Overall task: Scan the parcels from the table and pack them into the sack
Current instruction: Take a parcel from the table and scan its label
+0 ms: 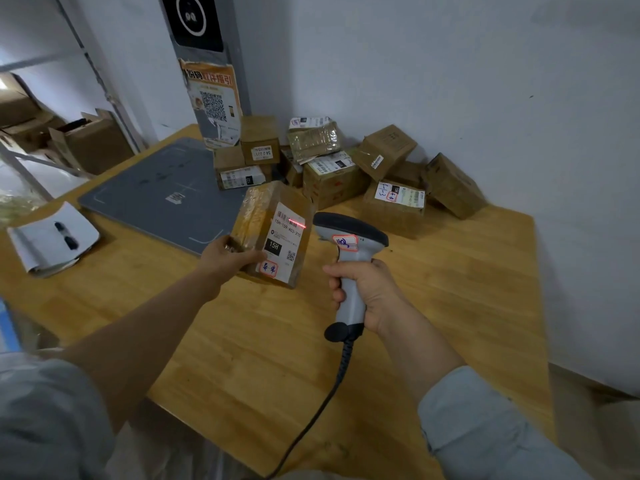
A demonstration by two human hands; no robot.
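My left hand point(227, 256) grips a taped brown parcel point(258, 220) by its lower left corner and holds it tilted above the wooden table point(263, 358). Its white label faces me, and a red scan line lies across the barcode near the label's top. My right hand point(363, 289) grips the handle of a grey barcode scanner point(349, 244), whose dark head points at that label from the right. A black coiled cable runs down from the scanner's base. Several more cardboard parcels point(332, 174) are heaped at the table's back against the wall. No sack is in view.
A flat grey scanning pad point(156, 199) lies on the table's left, with an upright grey post and QR poster point(213, 102) behind it. A white notepad with a black pen point(52, 237) sits at the left edge. Cardboard boxes point(90, 143) and shelving stand beyond on the left.
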